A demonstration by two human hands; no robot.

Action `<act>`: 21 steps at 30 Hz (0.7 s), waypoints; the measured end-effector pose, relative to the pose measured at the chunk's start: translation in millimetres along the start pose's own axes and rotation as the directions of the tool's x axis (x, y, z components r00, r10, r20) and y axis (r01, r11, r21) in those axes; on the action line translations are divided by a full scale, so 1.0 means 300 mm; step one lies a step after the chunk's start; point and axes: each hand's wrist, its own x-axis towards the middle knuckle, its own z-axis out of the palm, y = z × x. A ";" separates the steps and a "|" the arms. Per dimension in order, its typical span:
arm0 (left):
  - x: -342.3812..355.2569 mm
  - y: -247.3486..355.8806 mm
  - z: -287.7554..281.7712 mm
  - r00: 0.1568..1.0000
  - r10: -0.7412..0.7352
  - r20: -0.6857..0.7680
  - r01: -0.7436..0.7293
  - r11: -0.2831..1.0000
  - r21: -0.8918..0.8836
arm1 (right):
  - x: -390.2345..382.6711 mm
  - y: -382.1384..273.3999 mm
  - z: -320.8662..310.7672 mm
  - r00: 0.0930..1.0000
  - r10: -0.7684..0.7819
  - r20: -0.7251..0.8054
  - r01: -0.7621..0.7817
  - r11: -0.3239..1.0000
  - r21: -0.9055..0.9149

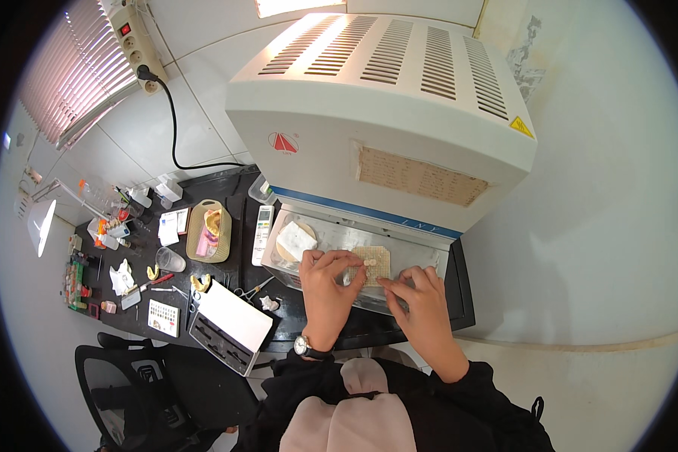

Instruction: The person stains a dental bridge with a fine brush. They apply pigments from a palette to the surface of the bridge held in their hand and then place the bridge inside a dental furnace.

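A square beige honeycomb firing tray (382,256) lies on the metal ledge at the front of a large furnace. Small whitish tooth-like pieces (370,263) sit on the tray. My left hand (328,290) is over the tray's left side, thumb and forefinger pinched close by these pieces. Whatever lies between those fingertips is too small to make out. At the tray's near right corner, my right hand (422,307) has its thumb and forefinger drawn together. Its grip is also unclear. A folded white tissue (296,239) rests on a round disc left of my left hand.
The grey-white furnace (339,143) rises directly beyond my hands. To the left, the black worktop holds a white remote control (263,235), a beige basket (196,237) with dental models, scissors-like forceps (256,288) and a white-topped case (233,316). A black chair (188,380) stands at lower left.
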 end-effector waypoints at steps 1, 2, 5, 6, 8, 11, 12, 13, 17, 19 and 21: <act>0.000 -0.001 -0.001 1.000 0.000 0.001 0.000 1.000 0.001 | 0.000 0.001 0.005 1.000 -0.001 0.000 0.001 1.000 -0.001; 0.000 0.003 0.002 1.000 0.003 0.005 -0.003 1.000 0.000 | -0.002 0.004 0.004 1.000 0.002 -0.003 -0.002 1.000 -0.005; -0.001 0.008 0.008 1.000 0.004 0.006 -0.004 1.000 -0.006 | -0.006 0.009 0.001 1.000 0.006 -0.009 -0.006 1.000 -0.002; 0.000 0.008 0.008 1.000 0.002 0.004 -0.002 1.000 -0.008 | -0.006 0.008 0.000 1.000 0.006 -0.010 -0.006 1.000 -0.002; -0.003 0.002 0.011 1.000 0.009 0.000 -0.009 1.000 -0.004 | -0.005 0.005 -0.001 1.000 0.005 -0.010 -0.005 1.000 -0.002; -0.002 0.003 0.009 1.000 0.001 0.002 -0.001 1.000 -0.002 | -0.004 0.004 -0.001 1.000 0.003 -0.012 -0.003 1.000 0.000; -0.001 0.003 0.008 1.000 -0.005 0.004 0.005 1.000 -0.003 | -0.004 0.004 0.000 1.000 0.002 -0.013 -0.002 1.000 0.000; -0.001 0.002 0.008 1.000 -0.005 0.004 0.005 1.000 -0.006 | -0.004 0.004 0.001 1.000 0.000 -0.013 0.000 1.000 0.000; -0.004 -0.012 0.014 1.000 -0.012 0.003 0.012 0.999 -0.048 | -0.005 0.007 0.004 1.000 -0.003 -0.015 0.003 1.000 -0.005; -0.004 -0.016 0.015 1.000 -0.010 0.001 0.010 0.998 -0.061 | -0.005 0.007 0.003 1.000 0.001 -0.016 -0.001 1.000 -0.004; 0.001 -0.012 0.017 1.000 0.003 -0.001 -0.003 0.998 -0.056 | -0.007 0.008 0.001 1.000 0.005 -0.017 -0.005 1.000 -0.005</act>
